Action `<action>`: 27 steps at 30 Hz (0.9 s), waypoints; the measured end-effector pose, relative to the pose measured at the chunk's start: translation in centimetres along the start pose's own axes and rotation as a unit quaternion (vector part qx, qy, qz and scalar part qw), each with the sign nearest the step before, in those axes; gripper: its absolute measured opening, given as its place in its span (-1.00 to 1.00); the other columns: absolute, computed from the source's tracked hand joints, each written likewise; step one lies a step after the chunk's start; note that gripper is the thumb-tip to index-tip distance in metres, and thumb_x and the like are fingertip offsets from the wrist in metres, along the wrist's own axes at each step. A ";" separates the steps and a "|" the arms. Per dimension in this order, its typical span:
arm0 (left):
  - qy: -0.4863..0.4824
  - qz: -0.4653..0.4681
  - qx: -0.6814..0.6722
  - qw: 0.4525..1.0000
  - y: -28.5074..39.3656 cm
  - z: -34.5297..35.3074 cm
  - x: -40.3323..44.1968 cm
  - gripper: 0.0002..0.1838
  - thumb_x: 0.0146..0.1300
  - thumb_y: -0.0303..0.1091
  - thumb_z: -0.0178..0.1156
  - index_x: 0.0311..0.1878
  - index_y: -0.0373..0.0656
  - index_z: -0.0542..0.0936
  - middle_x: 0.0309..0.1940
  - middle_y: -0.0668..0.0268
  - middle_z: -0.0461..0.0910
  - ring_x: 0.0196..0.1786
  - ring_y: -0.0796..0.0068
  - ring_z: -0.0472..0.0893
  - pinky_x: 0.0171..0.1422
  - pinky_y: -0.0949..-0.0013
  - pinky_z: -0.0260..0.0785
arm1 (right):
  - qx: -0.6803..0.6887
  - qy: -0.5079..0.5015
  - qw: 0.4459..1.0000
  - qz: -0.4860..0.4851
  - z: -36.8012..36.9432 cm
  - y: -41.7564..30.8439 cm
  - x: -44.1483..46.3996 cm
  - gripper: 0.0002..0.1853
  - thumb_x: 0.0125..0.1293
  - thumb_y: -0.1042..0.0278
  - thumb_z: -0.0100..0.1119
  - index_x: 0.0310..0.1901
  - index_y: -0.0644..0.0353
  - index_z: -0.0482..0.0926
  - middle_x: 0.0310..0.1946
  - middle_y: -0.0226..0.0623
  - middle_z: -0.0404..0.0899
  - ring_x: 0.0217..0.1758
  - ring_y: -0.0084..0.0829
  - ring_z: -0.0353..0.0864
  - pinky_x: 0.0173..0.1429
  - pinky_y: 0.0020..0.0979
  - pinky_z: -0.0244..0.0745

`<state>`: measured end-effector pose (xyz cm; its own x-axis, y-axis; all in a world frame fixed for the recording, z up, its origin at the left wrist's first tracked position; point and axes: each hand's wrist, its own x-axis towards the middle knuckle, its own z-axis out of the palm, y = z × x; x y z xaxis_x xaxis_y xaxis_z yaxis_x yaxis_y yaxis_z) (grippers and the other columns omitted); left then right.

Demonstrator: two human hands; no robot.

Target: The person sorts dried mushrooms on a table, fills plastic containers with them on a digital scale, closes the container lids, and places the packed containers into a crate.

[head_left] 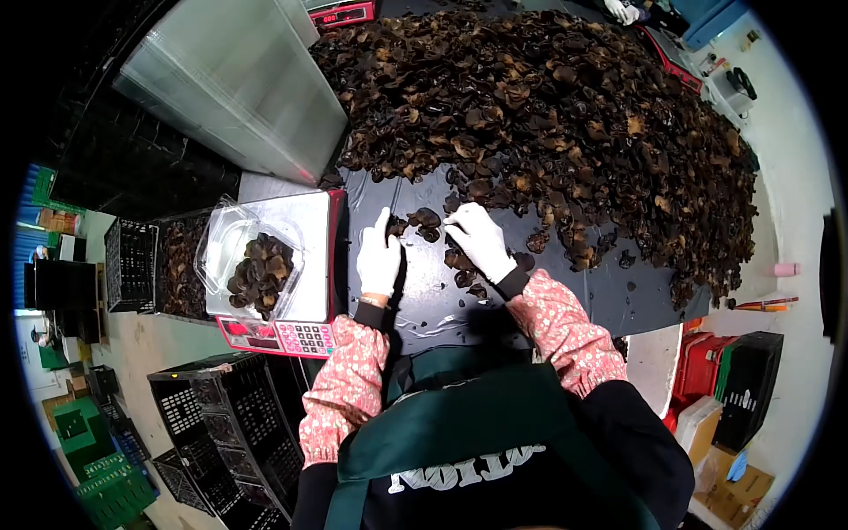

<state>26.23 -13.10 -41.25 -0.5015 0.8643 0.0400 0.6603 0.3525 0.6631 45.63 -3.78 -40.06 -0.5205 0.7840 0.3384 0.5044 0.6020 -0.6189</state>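
Note:
My left hand [378, 258], in a white glove, reaches over the dark table with its index finger stretched out. A wood ear mushroom [397, 226] lies against the inner side of its fingers. Gloved in white too, my right hand [480, 240] has its fingertips drawn together beside small wood ear pieces; what is between them is hidden. Between both hands lies a small cluster of wood ears [426, 223]. More loose pieces [465, 277] lie below my right hand. On the scale [309, 231] at left, a clear plastic box [212, 256] holds a heap of wood ears [262, 276].
A large pile of wood ears [548, 115] covers the table's far and right side. Stacked clear plastic boxes [238, 84] stand behind the scale. Black crates [230, 424] sit on the floor at left. Another person's gloved hand [622, 11] shows at the far edge.

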 end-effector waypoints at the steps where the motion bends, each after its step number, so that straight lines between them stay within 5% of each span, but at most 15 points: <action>1: -0.023 -0.003 0.032 0.999 -0.3 0.5 0.7 -0.43 0.29 -0.31 0.20 0.40 0.20 0.47 -0.12 0.07 0.51 -0.06 0.01 0.62 0.01 0.15 0.49 | 0.043 0.024 0.998 0.031 -0.4 0.1 -0.2 -0.86 0.26 0.27 0.31 -0.21 0.09 0.64 -0.15 -0.32 0.57 0.02 -0.27 0.61 0.03 -0.32 0.55; 5: -0.027 0.054 0.083 0.995 0.6 0.6 1.1 -0.60 0.29 -0.26 0.24 0.20 0.07 0.54 -0.10 0.13 0.50 -0.11 -0.05 0.62 -0.07 0.02 0.50 | 0.172 0.028 0.970 0.171 -2.9 0.5 -0.3 -0.85 0.23 0.34 0.35 -0.25 0.18 0.61 -0.22 -0.22 0.60 -0.09 -0.28 0.65 0.04 -0.36 0.51; 8: 0.022 0.037 0.106 0.993 0.4 1.2 1.1 -0.85 0.33 -0.28 0.21 -0.17 -0.09 0.47 -0.11 0.11 0.51 -0.16 -0.11 0.62 -0.16 -0.05 0.50 | 0.150 0.013 0.982 0.117 -2.1 0.6 0.4 -0.83 0.22 0.33 0.33 -0.19 0.15 0.61 -0.20 -0.22 0.62 -0.07 -0.22 0.64 0.04 -0.31 0.52; 11: 0.056 0.068 0.029 0.996 0.2 1.5 0.2 -0.89 0.36 -0.32 0.16 -0.14 -0.10 0.50 -0.20 0.06 0.52 -0.17 -0.12 0.60 -0.13 -0.02 0.48 | -0.010 -0.067 0.994 0.081 -0.8 -1.7 2.4 -0.71 0.21 0.33 0.26 -0.01 0.04 0.64 -0.10 -0.25 0.64 0.05 -0.19 0.58 0.12 -0.21 0.54; 14: 0.112 0.140 -0.089 0.980 0.3 0.7 -1.6 -0.89 0.38 -0.35 0.13 -0.15 -0.17 0.51 -0.22 0.01 0.51 -0.16 -0.12 0.56 -0.06 0.06 0.45 | -0.102 -0.034 0.993 -0.051 2.3 -2.4 3.6 -0.55 0.21 0.37 0.26 0.18 -0.02 0.59 -0.08 -0.23 0.61 0.05 -0.16 0.56 0.15 -0.20 0.54; 19: 0.147 0.116 -0.187 0.964 2.7 -6.5 -5.7 -0.87 0.38 -0.39 0.18 -0.07 -0.18 0.59 -0.21 0.12 0.55 -0.15 0.10 0.57 0.03 0.25 0.43 | -0.098 -0.060 0.993 -0.042 2.8 -0.5 4.8 -0.76 0.19 0.44 0.27 -0.08 0.08 0.63 -0.18 -0.22 0.59 0.00 -0.12 0.56 0.08 -0.18 0.52; 21: 0.163 0.125 -0.123 0.971 2.7 -11.9 -6.9 -0.87 0.38 -0.41 0.16 -0.13 -0.11 0.69 -0.20 0.20 0.59 -0.14 0.16 0.58 0.02 0.22 0.41 | -0.090 -0.055 0.994 -0.026 2.5 -0.6 5.2 -0.79 0.18 0.44 0.32 -0.12 0.11 0.64 -0.21 -0.22 0.60 -0.02 -0.13 0.58 0.08 -0.20 0.52; 22: 0.175 0.122 0.026 0.977 0.3 -12.2 -7.7 -0.80 0.32 -0.43 0.16 -0.02 -0.20 0.63 -0.12 0.12 0.57 -0.03 0.11 0.56 0.10 0.12 0.38 | -0.088 -0.059 0.994 -0.011 2.2 -0.7 5.7 -0.78 0.17 0.43 0.34 -0.12 0.11 0.63 -0.22 -0.22 0.60 -0.02 -0.13 0.59 0.07 -0.20 0.52; 24: 0.289 0.078 0.102 0.949 -0.8 -16.4 -8.8 -0.78 0.30 -0.41 0.20 -0.01 -0.20 0.59 -0.10 0.13 0.54 0.04 0.05 0.49 0.24 0.00 0.25 | -0.059 -0.056 0.997 0.003 2.1 -3.7 6.4 -0.80 0.20 0.42 0.33 -0.12 0.14 0.64 -0.21 -0.22 0.62 -0.06 -0.18 0.63 0.06 -0.28 0.53; 27: 0.375 0.019 0.107 0.921 -4.7 -19.0 -8.2 -0.83 0.32 -0.38 0.21 -0.06 -0.16 0.57 -0.04 0.12 0.54 0.11 0.03 0.47 0.29 -0.03 0.19 | 0.150 -0.085 0.985 -0.031 1.6 -11.8 8.4 -0.80 0.22 0.42 0.28 -0.10 0.17 0.64 -0.17 -0.20 0.64 -0.07 -0.27 0.67 0.07 -0.37 0.54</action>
<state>16.58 -28.64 -30.52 -0.6679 0.4149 0.6178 0.7399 0.4598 0.4911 34.21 -4.52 -31.02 -0.6644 0.6948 0.2753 0.2551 0.5571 -0.7903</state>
